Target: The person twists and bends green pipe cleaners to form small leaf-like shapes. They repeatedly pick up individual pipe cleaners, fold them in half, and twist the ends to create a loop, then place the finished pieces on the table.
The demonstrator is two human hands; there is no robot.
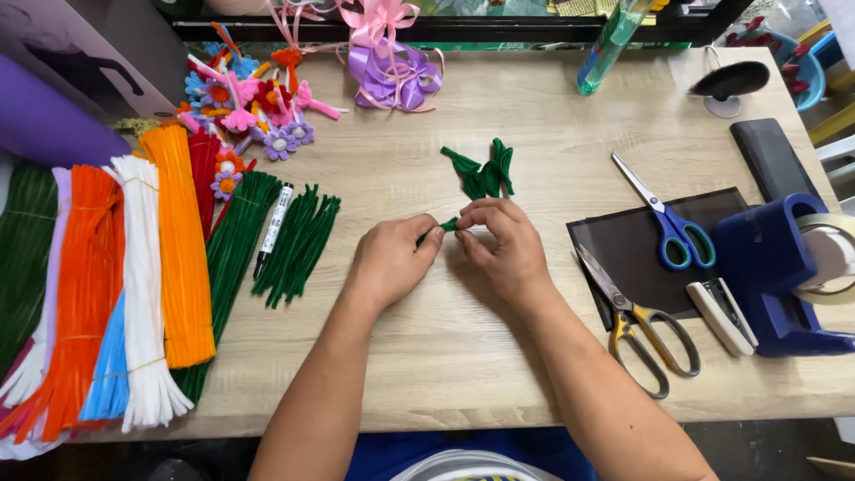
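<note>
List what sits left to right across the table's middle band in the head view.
Bundled pipe cleaners → black marker → loose green pipe cleaners → left hand → green piece pinched by both hands → right hand → yellow-handled scissors → stapler → blue tape dispenser.

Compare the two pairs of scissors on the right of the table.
The blue-handled scissors lie farther from the person, partly on the black sheet; the yellow-handled scissors lie nearer, reaching past the sheet's near edge onto the table. The yellow pair has grey-lined loops. Both point up-left.

Both forearms are bare, no sleeves, rings or watch; blue clothing shows below.
</note>
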